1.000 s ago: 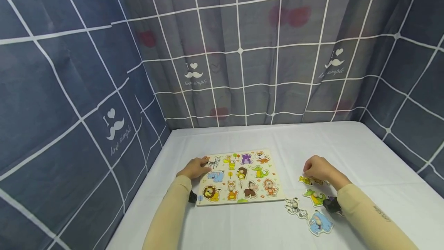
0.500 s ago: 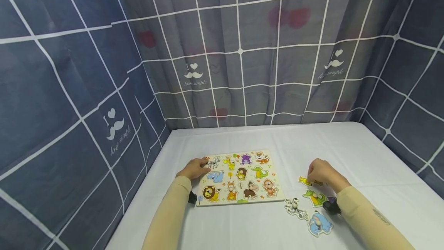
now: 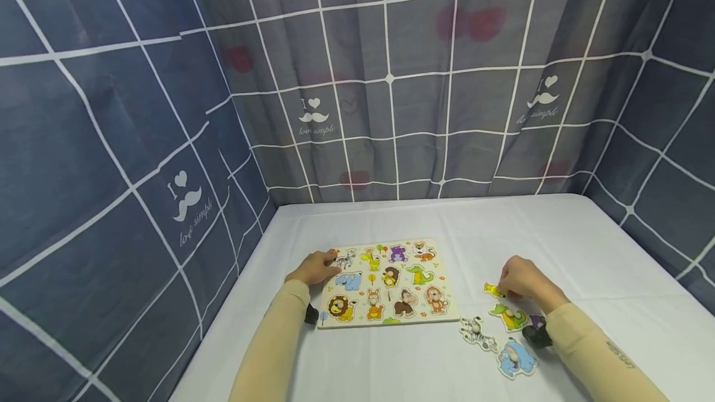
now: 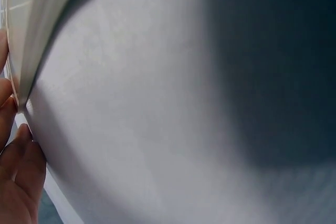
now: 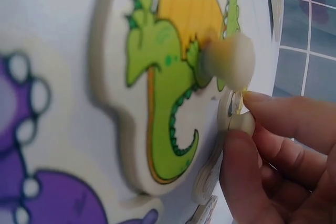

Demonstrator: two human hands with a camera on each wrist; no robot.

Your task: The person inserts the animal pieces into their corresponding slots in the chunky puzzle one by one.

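Right grip (image 3: 525,279) pinches the pale knob (image 5: 241,124) of a part-hidden yellow piece (image 3: 493,290). Left grip (image 3: 313,268), relaxed, touches the animal board (image 3: 382,290).

right hand (image 5: 283,169) pinching a pale knob (image 5: 241,123) just past the crocodile (image 5: 170,124), purple piece (image 5: 68,198) nearby, white cloth (image 5: 68,19) underneath, gridded curtain (image 5: 299,72) behind

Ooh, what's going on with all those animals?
A person is handling an animal puzzle. Their left hand rests at the left side of the picture board. Their right hand pinches the knob of a yellow piece, which is partly hidden, so I can't tell which animal it is. Off the board, a crocodile piece, a zebra piece, an elephant piece and a purple piece lie on the white table.
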